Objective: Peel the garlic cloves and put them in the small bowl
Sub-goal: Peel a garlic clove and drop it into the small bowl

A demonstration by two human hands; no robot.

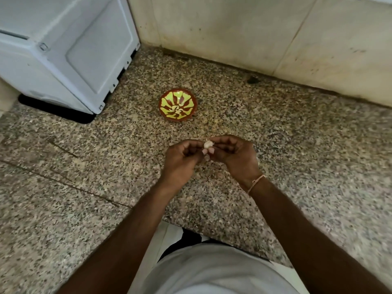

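Both arms reach forward over the near edge of the surface, and the two hands meet in the air. The left hand (182, 158) has its fingers curled in. The right hand (233, 153) curls in too. Both pinch one small garlic clove (208, 144) between their fingertips.

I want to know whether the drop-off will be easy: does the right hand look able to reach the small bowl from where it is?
Probably yes. The small bowl sits on open counter just beyond the right hand, with nothing between them; that hand and the left hand are pinching the garlic clove.
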